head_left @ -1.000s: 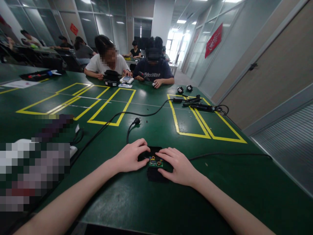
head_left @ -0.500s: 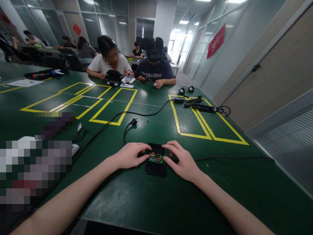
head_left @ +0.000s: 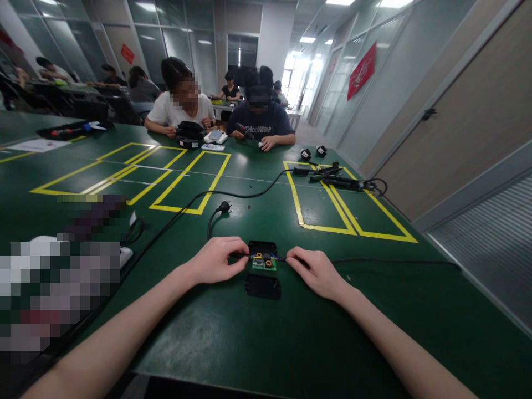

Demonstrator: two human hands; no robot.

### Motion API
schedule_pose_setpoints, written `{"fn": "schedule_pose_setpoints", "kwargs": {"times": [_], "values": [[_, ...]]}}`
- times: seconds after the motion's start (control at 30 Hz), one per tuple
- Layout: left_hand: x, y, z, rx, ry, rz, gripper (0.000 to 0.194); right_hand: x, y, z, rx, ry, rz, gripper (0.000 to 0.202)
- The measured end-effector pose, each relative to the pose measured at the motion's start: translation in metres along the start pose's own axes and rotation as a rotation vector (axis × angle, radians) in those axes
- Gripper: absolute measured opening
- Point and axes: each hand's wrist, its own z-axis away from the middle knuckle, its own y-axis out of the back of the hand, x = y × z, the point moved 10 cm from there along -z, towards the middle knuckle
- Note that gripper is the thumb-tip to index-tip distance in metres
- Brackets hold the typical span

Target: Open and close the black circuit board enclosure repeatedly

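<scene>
A small green circuit board (head_left: 261,266) with copper-coloured coils lies in front of me, between my hands. Behind it is one black plastic case half (head_left: 262,245), partly covered by the board. Nearer to me rests the other black case half (head_left: 262,286), apart from the board. My left hand (head_left: 220,260) pinches the black cable at the board's left end; the fingers hide most of the grip. On the other side, my right hand (head_left: 313,271) holds the black cable (head_left: 282,259) between thumb and fingers, where blue wires run into the board.
A cable with a black plug (head_left: 225,206) lies beyond my left hand. Yellow tape outlines (head_left: 328,228) mark the green table. Black tools and a cord (head_left: 341,182) sit at the right. Two people sit across; one holds a power screwdriver (head_left: 245,131). Blurred-out items fill the left edge.
My right hand has shifted right, off the board's edge and onto the cable. The board now shows separate from the near case half, and more of the far half is visible.
</scene>
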Motion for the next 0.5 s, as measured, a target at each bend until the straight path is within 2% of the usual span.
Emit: {"fn": "schedule_pose_setpoints", "kwargs": {"times": [0.2,0.5], "values": [[0.007,-0.003,0.002,-0.053,-0.018,0.080,0.011,-0.008,0.005,0.002,0.010,0.043,-0.032,0.043],[0.008,-0.010,0.005,-0.084,-0.018,0.119,0.008,-0.026,-0.003,0.008,-0.098,0.132,-0.009,0.033]]}}
